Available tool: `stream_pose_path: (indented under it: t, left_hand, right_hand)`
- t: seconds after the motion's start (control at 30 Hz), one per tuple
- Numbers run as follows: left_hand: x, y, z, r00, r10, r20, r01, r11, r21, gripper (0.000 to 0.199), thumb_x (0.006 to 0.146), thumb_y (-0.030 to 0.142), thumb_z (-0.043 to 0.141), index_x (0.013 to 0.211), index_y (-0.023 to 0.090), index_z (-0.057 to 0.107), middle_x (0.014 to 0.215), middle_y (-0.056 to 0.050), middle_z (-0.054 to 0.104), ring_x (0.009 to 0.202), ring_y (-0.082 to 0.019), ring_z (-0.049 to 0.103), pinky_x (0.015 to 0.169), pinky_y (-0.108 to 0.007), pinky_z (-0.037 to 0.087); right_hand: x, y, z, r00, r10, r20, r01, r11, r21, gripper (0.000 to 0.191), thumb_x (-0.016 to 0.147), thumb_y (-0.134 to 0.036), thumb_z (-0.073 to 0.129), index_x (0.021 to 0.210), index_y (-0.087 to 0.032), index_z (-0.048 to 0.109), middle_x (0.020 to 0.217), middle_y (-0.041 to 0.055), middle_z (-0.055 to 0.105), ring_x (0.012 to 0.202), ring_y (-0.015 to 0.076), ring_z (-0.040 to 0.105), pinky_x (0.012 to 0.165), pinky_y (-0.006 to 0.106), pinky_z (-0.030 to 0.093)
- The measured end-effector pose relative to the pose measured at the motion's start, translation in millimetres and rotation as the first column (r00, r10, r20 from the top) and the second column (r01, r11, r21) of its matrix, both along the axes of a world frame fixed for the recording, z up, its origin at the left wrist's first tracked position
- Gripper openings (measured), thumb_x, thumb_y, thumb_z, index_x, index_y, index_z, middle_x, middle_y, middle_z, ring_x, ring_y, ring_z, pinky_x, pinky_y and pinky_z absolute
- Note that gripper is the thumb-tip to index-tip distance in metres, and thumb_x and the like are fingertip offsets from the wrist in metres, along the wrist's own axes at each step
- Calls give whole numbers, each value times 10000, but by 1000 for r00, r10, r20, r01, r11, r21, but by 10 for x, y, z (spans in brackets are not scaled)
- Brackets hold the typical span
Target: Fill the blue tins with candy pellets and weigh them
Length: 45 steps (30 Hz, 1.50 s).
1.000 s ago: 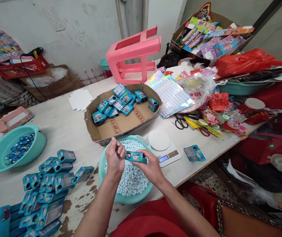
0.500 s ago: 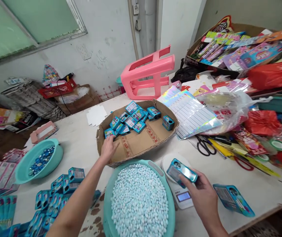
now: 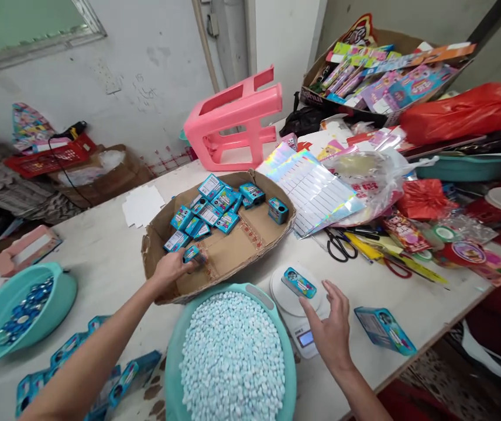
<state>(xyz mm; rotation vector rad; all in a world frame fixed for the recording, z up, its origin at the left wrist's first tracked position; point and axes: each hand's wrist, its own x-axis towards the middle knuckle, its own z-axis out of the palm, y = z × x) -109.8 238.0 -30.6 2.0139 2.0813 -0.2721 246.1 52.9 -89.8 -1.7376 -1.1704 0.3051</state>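
Observation:
My left hand (image 3: 172,271) is in the near left part of a shallow cardboard tray (image 3: 233,257), its fingers closed on a small blue box (image 3: 192,254). Several similar blue boxes (image 3: 210,213) lie heaped beside it, and one more (image 3: 277,210) stands apart at the tray's right end. My right hand (image 3: 332,321) is open, thumb and fingers apart, over a white digital scale (image 3: 305,339). On the scale's round plate lies another blue box (image 3: 299,283), just left of the fingers. A teal basin (image 3: 172,356) full of pale blue pellets stands between my arms.
A larger blue box (image 3: 384,330) lies right of the scale. Scissors (image 3: 340,245), holographic sheets (image 3: 307,187) and plastic bags crowd the right side. A pink stool (image 3: 235,126) lies tipped at the back. On the left are a teal bowl (image 3: 64,316) of shiny blue pieces and more blue boxes (image 3: 125,383).
My right hand has let go of the blue box, which now lies on the scale. The left hand has drawn a small box toward me from the heap. The view has turned right.

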Motion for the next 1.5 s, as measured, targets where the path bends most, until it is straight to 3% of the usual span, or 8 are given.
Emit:
stream_pose_path:
  t: [0.2, 0.37, 0.6, 0.83, 0.93, 1.17, 1.33, 1.5]
  left_hand:
    - [536, -1345, 715, 664, -113, 739, -82, 971, 222, 411, 628, 347, 723, 1022, 253, 651, 921, -58, 675, 825, -231, 607, 742, -281, 444]
    - [591, -1952, 424, 360, -24, 932, 87, 996, -8, 469, 755, 387, 602, 1198, 237, 563, 1065, -94, 636, 834, -210, 605, 726, -313, 486]
    - [648, -1860, -780, 867, -160, 471, 115, 986, 123, 453, 823, 427, 495, 1208, 192, 543, 1294, -119, 501, 1223, -291, 403, 1060, -433, 258]
    - [1073, -2118, -858, 884, -19, 467, -22, 996, 82, 419, 827, 523, 453, 1033, 191, 603, 1013, -125, 610, 980, -291, 551, 853, -397, 409]
    - [1058, -2143, -837, 706, 196, 680, -253, 967, -16, 327, 763, 505, 556, 855, 197, 617, 853, -82, 634, 880, -266, 580, 773, -353, 429]
    - [990, -2254, -331, -295, 467, 834, -437, 710, -552, 351, 633, 435, 706, 776, 159, 542, 603, 29, 534, 459, -93, 458, 418, -203, 339]
    - [1088, -2361, 268, -447, 250, 859, -371, 822, -432, 248, 723, 388, 634, 795, 173, 533, 640, 25, 569, 458, -88, 504, 421, -196, 358]
    - [1125, -2317, 393, -515, 188, 836, -424, 792, -439, 236, 751, 382, 613, 753, 166, 519, 701, 9, 585, 593, -124, 596, 532, -225, 443]
  right_hand:
    - [-607, -224, 796, 916, 400, -22, -397, 915, 77, 504, 779, -309, 673, 1236, -242, 473, 1298, 112, 453, 1226, 278, 424, 1031, 468, 350]
    - [-1011, -649, 993, 682, 594, -426, -708, 682, -182, 573, 612, -287, 790, 1121, -245, 531, 1025, 19, 624, 930, 215, 598, 829, 333, 482]
    - [-1005, -1450, 710, 515, 233, -824, -714, 649, -263, 522, 505, -266, 813, 932, -227, 515, 704, -71, 586, 609, 124, 560, 559, 215, 462]
    - [-781, -1543, 722, 586, 128, -800, -510, 826, -241, 438, 652, -426, 741, 959, -215, 510, 789, -19, 631, 705, 166, 615, 643, 274, 511]
    - [-741, -1472, 758, 631, 151, -761, -492, 837, -242, 423, 663, -440, 736, 955, -203, 541, 806, -7, 639, 724, 176, 615, 663, 288, 515]
    - [-806, -1134, 731, 855, 406, -322, -473, 865, -168, 310, 724, -369, 716, 962, -207, 603, 951, 52, 611, 909, 228, 585, 800, 345, 477]
    - [-1062, -1025, 708, 832, 551, -59, -552, 815, -176, 304, 732, -287, 726, 1000, -226, 596, 941, 55, 609, 906, 244, 564, 791, 371, 456]
    - [-1197, -974, 784, 811, 585, 18, -570, 797, -203, 338, 683, -248, 770, 977, -222, 604, 930, 51, 627, 908, 258, 556, 801, 386, 439]
